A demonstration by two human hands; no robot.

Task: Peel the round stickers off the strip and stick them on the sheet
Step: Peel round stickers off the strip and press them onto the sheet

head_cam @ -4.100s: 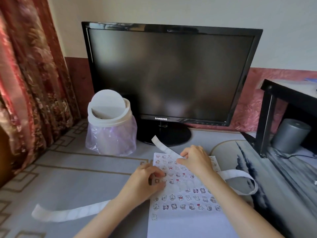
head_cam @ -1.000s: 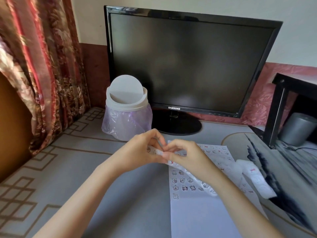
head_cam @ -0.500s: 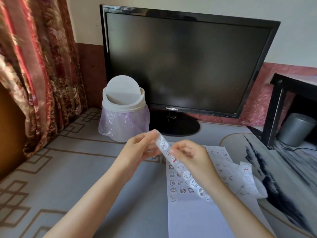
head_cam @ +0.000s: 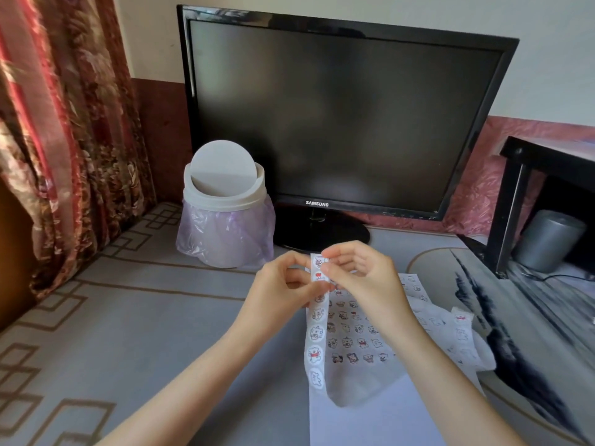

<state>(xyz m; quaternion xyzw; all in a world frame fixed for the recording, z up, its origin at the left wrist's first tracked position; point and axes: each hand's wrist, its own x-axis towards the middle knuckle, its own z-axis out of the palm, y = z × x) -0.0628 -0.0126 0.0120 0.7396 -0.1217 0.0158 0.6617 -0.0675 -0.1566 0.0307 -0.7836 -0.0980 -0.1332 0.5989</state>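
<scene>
- Strip (head_cam: 315, 336) of white backing hangs upright between both hands, above the desk (head_cam: 128, 317) and in front of the sheet's left edge.
- Round stickers (head_cam: 315, 354) with small cartoon animals run down the strip in one column.
- Its lower end curls back to the right and joins a loose heap (head_cam: 463, 333) of more strip lying on the sheet's right side.
- Left hand (head_cam: 280, 294) pinches the strip's left edge near the top, with thumb and fingers curled onto it.
- Right hand (head_cam: 367, 278) pinches the strip's top right edge between thumb and forefinger, at the uppermost stickers. Whether one of them is lifting off cannot be told.
- Sheet (head_cam: 386, 420) lies flat on the desk beneath the hands. Its far half carries rows (head_cam: 354, 342) of stuck stickers, and its near half is plain white.
- Monitor (head_cam: 344, 117) with a dark screen stands at the back of the desk.
- Bin (head_cam: 225, 214) with a white swing lid and a lilac liner sits just left of the monitor's foot.
- Curtain (head_cam: 64, 123), red and floral, hangs at the far left.
- Shelf (head_cam: 547, 162), black, stands at the right with a grey cylinder (head_cam: 547, 239) beneath it.
</scene>
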